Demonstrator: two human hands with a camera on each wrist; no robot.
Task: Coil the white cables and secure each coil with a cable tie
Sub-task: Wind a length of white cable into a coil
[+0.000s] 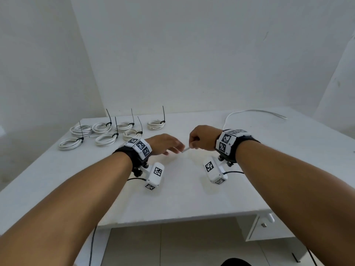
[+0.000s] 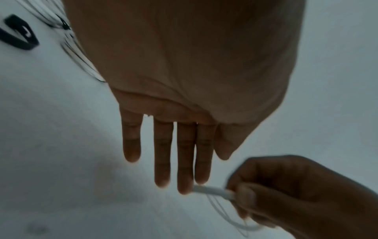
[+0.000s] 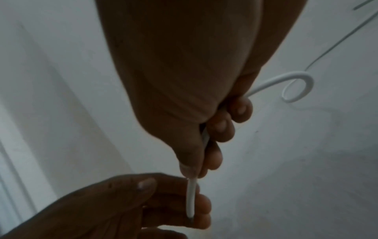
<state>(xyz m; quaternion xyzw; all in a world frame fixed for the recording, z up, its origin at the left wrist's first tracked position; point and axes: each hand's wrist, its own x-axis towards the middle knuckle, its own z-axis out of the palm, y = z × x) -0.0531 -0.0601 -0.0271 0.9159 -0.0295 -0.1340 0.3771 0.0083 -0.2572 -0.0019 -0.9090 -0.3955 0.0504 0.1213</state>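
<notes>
A loose white cable [image 1: 249, 110] runs from the table's far right to my right hand [image 1: 193, 146]. That hand grips the cable near its end, with a short tip [image 1: 186, 149] sticking out to the left. In the right wrist view the cable [image 3: 191, 198] leaves the right hand's [image 3: 204, 145] thumb and fingers, and curls into a small loop [image 3: 302, 84] behind it. My left hand [image 1: 173, 147] is held flat with straight fingers [image 2: 184, 161]. Its fingertips touch the cable tip [image 2: 212, 192], and the thumb does not close on it.
Several coiled white cables [image 1: 101, 127], each bound with a black cable tie [image 1: 109, 122], lie at the white table's [image 1: 192, 198] back left. One more coil [image 1: 156, 124] sits nearer the middle. A drawer unit [image 1: 269, 227] stands under the table's right side.
</notes>
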